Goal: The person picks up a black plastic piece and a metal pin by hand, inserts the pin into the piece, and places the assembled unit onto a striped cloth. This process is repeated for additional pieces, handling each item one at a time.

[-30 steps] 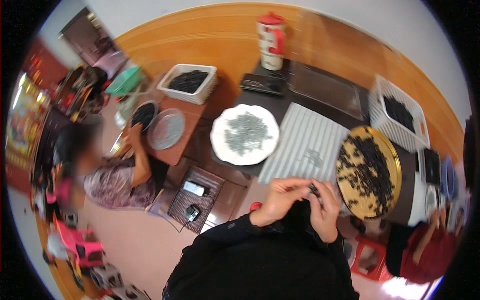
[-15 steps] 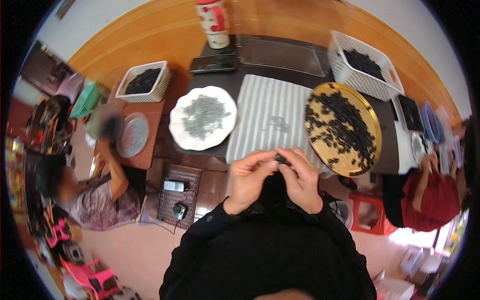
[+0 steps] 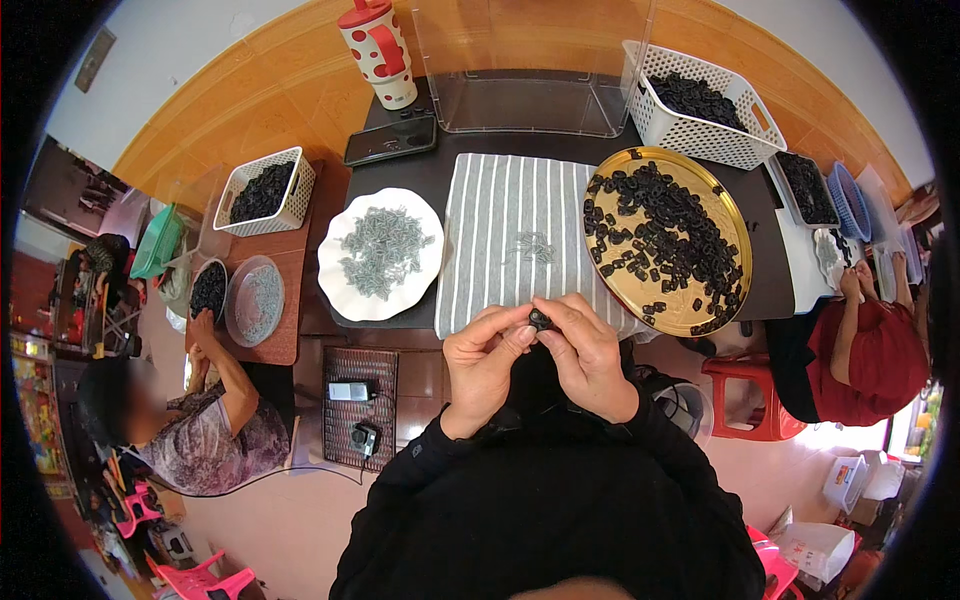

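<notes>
The view has swung round and steadied since the earlier frame, the table now sits square ahead and the hands have dropped lower, right at the near table edge. And here's the grip: the left hand [image 3: 487, 362] and the right hand [image 3: 585, 352] come together, fingertips of both pinching one small black ring piece [image 3: 540, 320] between them, held just over the near hem of the striped grey cloth [image 3: 510, 235]. Both hands are pressed close on it, thumbs and forefingers tight. Whether a metal clip is already in there, too small to tell.

Out from the hands: a little heap of silvery wire clips [image 3: 536, 246] lies on the cloth just beyond. To the right, touching the cloth's edge, a gold round tray [image 3: 702, 322] carries a scatter of the same black pieces. To the left, a white scalloped plate [image 3: 345, 295] holds a bigger pile of clips.

It looks like the fitting step, a black piece being worked between the fingertips, likely getting a clip. The next move calls for a firm, steady pinch and fine thumb pressure, then a free hand to reach for fresh stock.

Further back, a white basket [image 3: 650, 115] of black pieces and a red-and-white spotted cup [image 3: 382, 55]. Other people work at the left and right.
</notes>
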Motion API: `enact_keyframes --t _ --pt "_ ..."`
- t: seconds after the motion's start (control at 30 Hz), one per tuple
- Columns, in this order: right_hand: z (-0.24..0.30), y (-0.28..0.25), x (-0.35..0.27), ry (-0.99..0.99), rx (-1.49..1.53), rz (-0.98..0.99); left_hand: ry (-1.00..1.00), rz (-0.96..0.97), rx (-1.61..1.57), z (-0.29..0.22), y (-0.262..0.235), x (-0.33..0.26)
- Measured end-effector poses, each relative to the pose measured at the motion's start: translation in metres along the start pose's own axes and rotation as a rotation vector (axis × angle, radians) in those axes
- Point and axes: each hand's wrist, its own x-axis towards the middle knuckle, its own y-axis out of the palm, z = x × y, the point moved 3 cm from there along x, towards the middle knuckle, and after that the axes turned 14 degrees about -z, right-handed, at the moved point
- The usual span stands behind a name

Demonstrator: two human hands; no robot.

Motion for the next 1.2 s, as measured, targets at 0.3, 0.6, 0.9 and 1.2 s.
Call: enact_keyframes --t 0.3,0.6,0.9,1.2 --pt "0.006 0.002 -0.002 -0.112 -0.05 -0.077 0.083 -0.075 0.113 -0.005 0.003 -0.004" --pt "0.01 -0.001 -0.004 -0.233 -0.139 -0.124 0.136 -0.057 0.03 -0.006 0.013 -0.006" --pt "-0.013 -0.03 0.007 0.27 0.03 0.206 -0.17 0.069 0.225 0.006 0.004 0.003" --pt "-0.059 -0.161 0.166 0.615 0.31 -0.484 0.287 0.131 0.176 -0.074 0.013 0.014"
